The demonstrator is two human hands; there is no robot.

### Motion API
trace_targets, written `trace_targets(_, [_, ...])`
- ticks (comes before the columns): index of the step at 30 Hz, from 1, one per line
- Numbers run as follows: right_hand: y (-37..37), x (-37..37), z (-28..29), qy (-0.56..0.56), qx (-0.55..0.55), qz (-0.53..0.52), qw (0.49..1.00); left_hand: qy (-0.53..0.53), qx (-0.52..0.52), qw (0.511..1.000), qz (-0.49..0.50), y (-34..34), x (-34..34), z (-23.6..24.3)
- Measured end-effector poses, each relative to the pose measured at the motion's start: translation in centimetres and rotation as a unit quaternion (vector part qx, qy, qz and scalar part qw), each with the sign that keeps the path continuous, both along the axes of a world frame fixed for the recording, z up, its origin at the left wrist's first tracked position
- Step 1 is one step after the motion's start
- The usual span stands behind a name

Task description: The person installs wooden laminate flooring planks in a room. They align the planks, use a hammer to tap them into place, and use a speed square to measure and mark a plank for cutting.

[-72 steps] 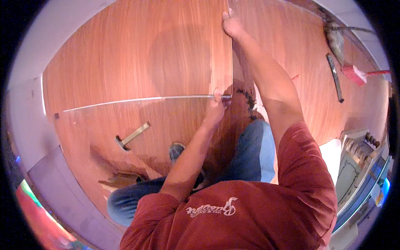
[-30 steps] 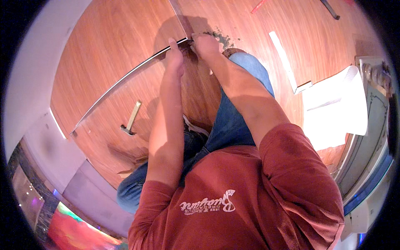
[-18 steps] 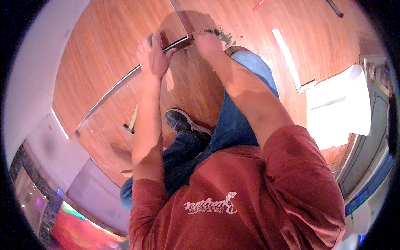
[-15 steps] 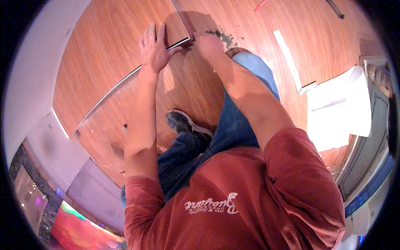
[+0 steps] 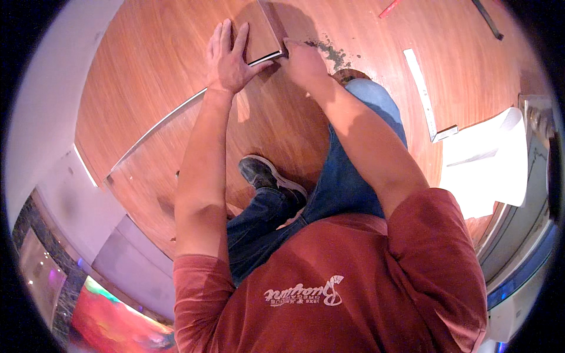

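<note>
My left hand (image 5: pixel 226 59) lies spread on the wooden board (image 5: pixel 156 70), its thumb along the long thin white edge strip (image 5: pixel 156 127), which runs toward the lower left under it. My right hand (image 5: pixel 300 62) is closed at the board's corner, where the strip ends at a dark upright edge; what its fingertips grip is too small to make out. Dark crumbly specks (image 5: pixel 336 56) lie just right of that corner. The hammer is almost wholly hidden behind my left forearm.
A steel square (image 5: pixel 419 85) and white sheets (image 5: pixel 479 170) lie at the right. A dark bar (image 5: pixel 487 20) and red stick (image 5: pixel 389 8) lie at top right. My denim-clad legs and shoe (image 5: pixel 256 170) are below the hands. A pale wall (image 5: pixel 47 88) bounds the left, framed panels the right.
My left hand has let go of the strip and spread out higher on the board. My right hand has come from high on the board to its corner and stayed closed there.
</note>
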State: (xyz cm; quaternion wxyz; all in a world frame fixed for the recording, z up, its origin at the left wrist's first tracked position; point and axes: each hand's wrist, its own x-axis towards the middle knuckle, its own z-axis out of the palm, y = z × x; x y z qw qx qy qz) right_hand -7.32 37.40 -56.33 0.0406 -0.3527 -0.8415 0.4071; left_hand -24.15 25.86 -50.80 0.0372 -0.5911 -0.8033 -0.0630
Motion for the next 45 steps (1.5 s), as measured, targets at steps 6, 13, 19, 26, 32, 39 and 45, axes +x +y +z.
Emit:
trace_targets(6, [-0.2, 0.0, -1.0, -0.009, 0.035, 0.008, 0.999, -0.013, 0.050, 0.998, -0.020, -0.1, -0.1, -0.5])
trace_targets(13, [0.8, 0.1, -1.7, 0.146, -0.069, 0.014, 0.987, -0.035, 0.041, 0.998, -0.013, -0.3, 0.2, -0.4])
trace_targets(19, [2.5, -0.8, -0.3, 0.218, -0.445, -0.090, 0.864, -0.009, 0.065, 0.997, -0.045, -0.8, -0.3, -0.7])
trace_targets(26, [3.0, -0.6, 1.1, 0.164, -0.414, -0.047, 0.894, 0.024, 0.007, 1.000, -0.002, -1.2, 0.4, 0.2])
trace_targets(32, [3.2, -1.0, 0.8, 0.130, -0.459, -0.060, 0.877, 0.033, -0.014, 0.999, 0.015, -1.3, 0.5, 0.5])
trace_targets(39, [3.7, -0.6, 0.0, 0.165, -0.531, -0.085, 0.827, 0.002, 0.032, 0.999, -0.015, -1.2, -0.1, -0.7])
trace_targets(45, [3.1, -1.4, -0.8, 0.175, -0.530, -0.123, 0.821, -0.011, 0.009, 1.000, -0.002, -1.6, -0.1, 0.1])
